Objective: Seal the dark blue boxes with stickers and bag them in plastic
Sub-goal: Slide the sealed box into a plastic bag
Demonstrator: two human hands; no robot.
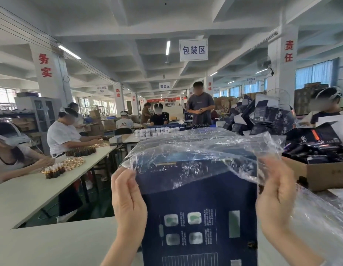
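Note:
A large dark blue box [199,223] stands upright in front of me, its printed panel with small pictures and text facing me. A clear plastic bag [195,150] covers the box's upper part, its open edge hanging partway down the front. My left hand [128,200] pinches the bag's edge at the box's left side. On the opposite side my right hand [276,196] pinches the bag's other edge. The box's lower end is out of frame.
A white table [51,244] lies under my arms. More clear plastic [320,217] lies at the right. A cardboard carton [328,173] piled with dark blue folded boxes [272,116] stands at the back right. Several people work at long tables to the left and ahead.

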